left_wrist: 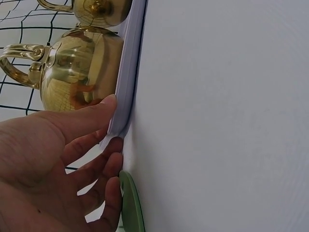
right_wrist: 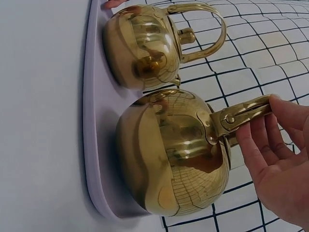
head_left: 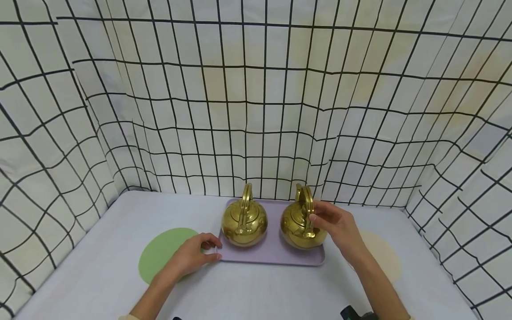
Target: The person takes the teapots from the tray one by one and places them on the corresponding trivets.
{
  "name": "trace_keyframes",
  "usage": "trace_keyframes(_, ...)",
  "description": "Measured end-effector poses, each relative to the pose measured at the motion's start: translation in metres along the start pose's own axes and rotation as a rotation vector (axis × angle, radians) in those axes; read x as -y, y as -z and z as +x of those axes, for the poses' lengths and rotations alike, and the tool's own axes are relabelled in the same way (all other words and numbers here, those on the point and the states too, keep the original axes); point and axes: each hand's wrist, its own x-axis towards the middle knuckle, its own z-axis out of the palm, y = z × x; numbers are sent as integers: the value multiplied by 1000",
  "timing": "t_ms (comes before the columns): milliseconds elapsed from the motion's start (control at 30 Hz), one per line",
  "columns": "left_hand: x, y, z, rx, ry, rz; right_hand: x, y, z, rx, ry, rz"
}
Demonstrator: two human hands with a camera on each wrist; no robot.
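Two brass teapots with arched top handles stand on a shallow lilac tray (head_left: 262, 256). My right hand (head_left: 338, 224) grips the raised handle of the right teapot (head_left: 298, 226) between thumb and fingers. In the right wrist view, that teapot (right_wrist: 178, 154) sits nearer, over the tray's end; whether its base touches the tray is hard to tell. The left teapot (head_left: 244, 224) stands apart, with no hand on it. At the tray's front left corner, my left hand (head_left: 196, 253) holds the rim, thumb at the front and fingers curled at the side.
A green round mat (head_left: 154, 258) lies left of the tray, partly under my left hand and forearm. To the right, a cream round mat (head_left: 384, 258) is partly behind my right forearm. White walls with a black grid (head_left: 256, 102) enclose the white table (head_left: 256, 293). A dark object (head_left: 352, 313) shows at the bottom edge.
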Motion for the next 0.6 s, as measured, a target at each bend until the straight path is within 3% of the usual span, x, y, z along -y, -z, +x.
trace_keyframes(467, 5, -2, 1, 21, 35, -16, 6, 6, -6, -28, -4, 15)
trace_keyframes(600, 5, -2, 4, 26, 15, -1, 6, 8, -7, -44, 4, 12)
